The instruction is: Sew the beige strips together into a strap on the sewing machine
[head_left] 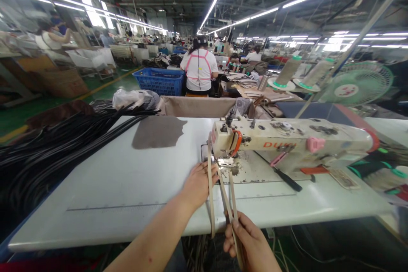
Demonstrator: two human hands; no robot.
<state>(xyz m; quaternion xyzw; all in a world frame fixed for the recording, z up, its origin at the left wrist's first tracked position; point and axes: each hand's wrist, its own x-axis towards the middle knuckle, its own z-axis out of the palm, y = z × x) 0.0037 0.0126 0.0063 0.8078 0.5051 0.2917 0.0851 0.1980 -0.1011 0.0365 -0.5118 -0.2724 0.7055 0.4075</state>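
Note:
My left hand [199, 182] lies on the white table, fingers stretched toward the needle area, pressing a beige strap [211, 195] that runs from under the presser foot down over the table's front edge. My right hand [247, 238] is below the table edge, fingers pinched on two more beige strap ends [232, 197] that lead up to the presser foot [227, 162]. The cream sewing machine [287, 140] lies across the table to the right of both hands.
A thick heap of black straps [47, 153] covers the table's left side. A brown leather piece [157, 131] lies at the back. Scissors [287, 178] rest under the machine arm. Thread cones [288, 72] and a fan [358, 83] stand at right. A seated person [199, 68] works ahead beside a blue crate [159, 80].

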